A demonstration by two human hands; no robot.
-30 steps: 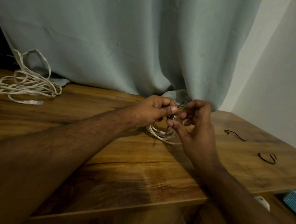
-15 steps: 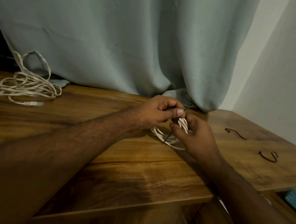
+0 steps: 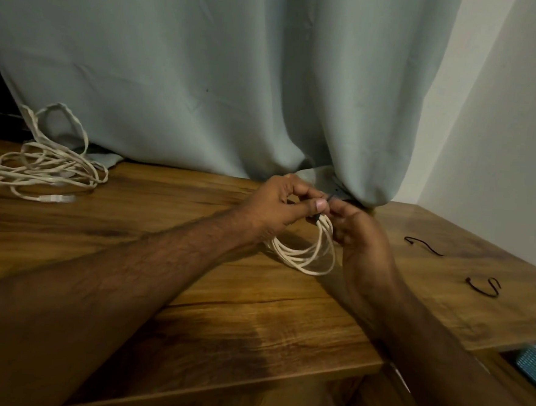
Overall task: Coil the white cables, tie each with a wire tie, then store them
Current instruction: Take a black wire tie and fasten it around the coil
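We hold the coiled white cable just above the counter, left hand and right hand both pinching the black wire tie around it; we judge the tying underway, twisting tight comes next

No readable text, label, brand, number or sign anywhere. Checked the white cables, the black wire ties, the curtain, the wall and the wooden table: all bare of markings. Blue object at 4 o'clock shows texture only.
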